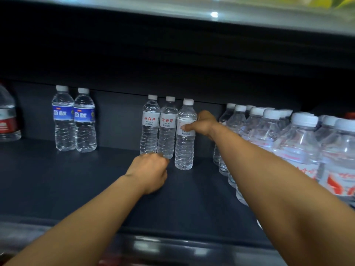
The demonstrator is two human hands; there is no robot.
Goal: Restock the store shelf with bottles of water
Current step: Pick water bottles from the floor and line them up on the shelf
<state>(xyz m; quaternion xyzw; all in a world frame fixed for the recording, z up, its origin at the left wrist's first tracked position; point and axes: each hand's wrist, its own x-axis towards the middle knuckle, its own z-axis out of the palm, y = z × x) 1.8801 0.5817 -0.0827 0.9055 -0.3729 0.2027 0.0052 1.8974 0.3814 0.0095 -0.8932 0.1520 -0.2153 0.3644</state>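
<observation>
On the dark shelf (pixel 96 179) stand three clear water bottles with white labels and white caps. My right hand (pixel 201 124) grips the rightmost bottle (pixel 184 150) around its label; this bottle stands upright, slightly in front of the other two. A second cap shows just behind it. The middle bottle (pixel 167 127) and the left bottle (pixel 150 125) stand side by side near the back wall. My left hand (pixel 150 172) is curled into a loose fist on the shelf at the base of the middle bottle, holding nothing that I can see.
Two blue-labelled water bottles (pixel 75 120) stand at the back left. A large red-labelled jug (pixel 7 120) is at the far left edge. Several rows of red-labelled bottles (pixel 299 143) fill the right side. The shelf above (pixel 211 16) hangs low overhead.
</observation>
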